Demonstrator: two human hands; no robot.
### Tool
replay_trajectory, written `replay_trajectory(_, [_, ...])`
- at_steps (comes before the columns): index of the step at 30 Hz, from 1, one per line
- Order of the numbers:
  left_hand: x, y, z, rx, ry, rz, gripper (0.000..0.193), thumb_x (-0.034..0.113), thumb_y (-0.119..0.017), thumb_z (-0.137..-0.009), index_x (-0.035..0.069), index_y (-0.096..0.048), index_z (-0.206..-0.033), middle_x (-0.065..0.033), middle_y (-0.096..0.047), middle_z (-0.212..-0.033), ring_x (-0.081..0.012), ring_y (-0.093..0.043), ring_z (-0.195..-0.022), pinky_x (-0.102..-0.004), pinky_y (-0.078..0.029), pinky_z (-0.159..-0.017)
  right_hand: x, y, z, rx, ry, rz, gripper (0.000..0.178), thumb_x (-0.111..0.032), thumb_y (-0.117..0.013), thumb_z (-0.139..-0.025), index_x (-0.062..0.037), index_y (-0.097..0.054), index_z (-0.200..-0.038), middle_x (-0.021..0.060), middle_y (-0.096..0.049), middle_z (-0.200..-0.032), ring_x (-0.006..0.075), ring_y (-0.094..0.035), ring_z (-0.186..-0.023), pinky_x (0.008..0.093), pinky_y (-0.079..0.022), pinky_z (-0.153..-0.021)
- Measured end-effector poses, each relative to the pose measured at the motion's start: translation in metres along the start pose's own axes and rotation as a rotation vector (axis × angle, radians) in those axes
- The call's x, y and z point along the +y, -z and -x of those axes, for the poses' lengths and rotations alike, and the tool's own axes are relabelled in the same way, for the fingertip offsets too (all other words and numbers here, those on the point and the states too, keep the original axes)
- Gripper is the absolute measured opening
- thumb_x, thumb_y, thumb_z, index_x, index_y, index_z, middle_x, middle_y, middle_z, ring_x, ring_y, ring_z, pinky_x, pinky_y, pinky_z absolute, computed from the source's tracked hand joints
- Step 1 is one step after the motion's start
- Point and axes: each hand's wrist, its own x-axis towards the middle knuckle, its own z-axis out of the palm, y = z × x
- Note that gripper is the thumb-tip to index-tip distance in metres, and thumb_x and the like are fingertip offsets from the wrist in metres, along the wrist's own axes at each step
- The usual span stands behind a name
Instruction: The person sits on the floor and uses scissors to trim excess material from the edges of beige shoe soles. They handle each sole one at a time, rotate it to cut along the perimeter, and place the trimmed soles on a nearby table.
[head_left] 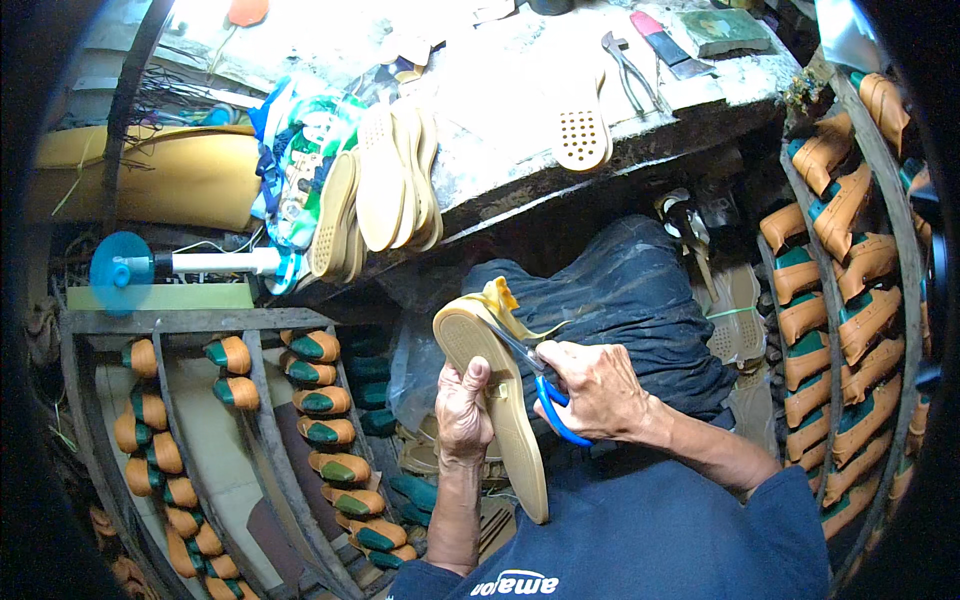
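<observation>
A tan sole is held at a slant in front of the person's dark blue shirt, its patterned face showing. The left hand is clamped on its left edge: the thumb presses up along that edge, while the fingers pass behind the sole (how far they reach round, I cannot tell). At the sole's right edge, the right hand is curled tight round the blue handles of a pair of scissors. The blades lie against that edge near the top of the sole; how wide they stand apart cannot be made out. A ragged yellow strip curls out beside the blades, just at the sole's upper end.

Beyond the sole are dark trousers, and farther beyond it a pale workbench. On the bench, up and to the left of the sole, leans a cluster of similar soles; up and to the right of it lie a sole with round holes, pliers and a red-handled tool. Well to the left of the sole, orange-and-green shoe uppers line a wooden rack; well to its right stands another rack of orange-and-green pieces.
</observation>
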Motion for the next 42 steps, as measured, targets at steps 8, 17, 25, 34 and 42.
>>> replay_trajectory(8, [-0.006, -0.002, 0.005, 0.003, 0.077, 0.057, 0.048, 0.013, -0.079, -0.104, 0.004, -0.061, -0.148, -0.0083, -0.076, -0.132, -0.0193, -0.074, -0.118, -0.0363, -0.062, -0.103, -0.001, 0.004, -0.007, -0.013, -0.045, 0.095, 0.029, -0.028, -0.074, -0.093, -0.0055, -0.062, -0.107, 0.0203, -0.071, -0.086, 0.0448, -0.073, -0.073, 0.0537, -0.057, -0.064])
replay_trajectory(17, [-0.002, 0.037, 0.003, -0.03, 0.03, -0.036, 0.046, 0.017, -0.085, -0.099, 0.004, -0.065, -0.138, -0.0064, -0.079, -0.122, -0.0193, -0.077, -0.107, -0.035, -0.063, -0.094, 0.031, -0.006, -0.006, 0.119, -0.335, -0.324, 0.022, -0.014, -0.076, -0.089, -0.0016, -0.066, -0.103, 0.0156, -0.062, -0.067, 0.0345, -0.068, -0.058, 0.0457, -0.053, -0.057])
replay_trajectory(25, [-0.015, 0.037, 0.008, -0.09, 0.024, 0.055, 0.051, 0.017, -0.085, -0.099, 0.004, -0.062, -0.143, -0.0098, -0.078, -0.126, -0.0235, -0.077, -0.111, -0.0377, -0.063, -0.098, 0.006, 0.004, 0.004, 0.045, 0.067, 0.178, 0.041, -0.032, -0.081, -0.083, -0.0083, -0.065, -0.113, 0.0134, -0.067, -0.09, 0.0381, -0.067, -0.073, 0.0471, -0.053, -0.068])
replay_trajectory(34, [-0.018, 0.038, 0.01, -0.158, 0.058, -0.071, 0.053, 0.017, -0.086, -0.098, 0.003, -0.062, -0.144, -0.0096, -0.078, -0.128, -0.0219, -0.076, -0.113, -0.0384, -0.062, -0.101, 0.006, 0.016, 0.005, -0.003, 0.108, 0.296, 0.054, -0.033, -0.084, -0.079, -0.0059, -0.067, -0.122, 0.0114, -0.067, -0.089, 0.034, -0.067, -0.071, 0.0454, -0.053, -0.067])
replay_trajectory(42, [-0.001, 0.051, 0.009, -0.232, 0.158, -0.23, 0.051, 0.012, -0.089, -0.094, 0.002, -0.068, -0.139, -0.0074, -0.078, -0.126, -0.0181, -0.075, -0.112, -0.0353, -0.06, -0.101, 0.016, 0.03, 0.021, -0.101, 0.152, 0.302, 0.035, -0.03, -0.079, -0.084, -0.0081, -0.064, -0.106, 0.0115, -0.067, -0.084, 0.0343, -0.071, -0.068, 0.0456, -0.058, -0.064])
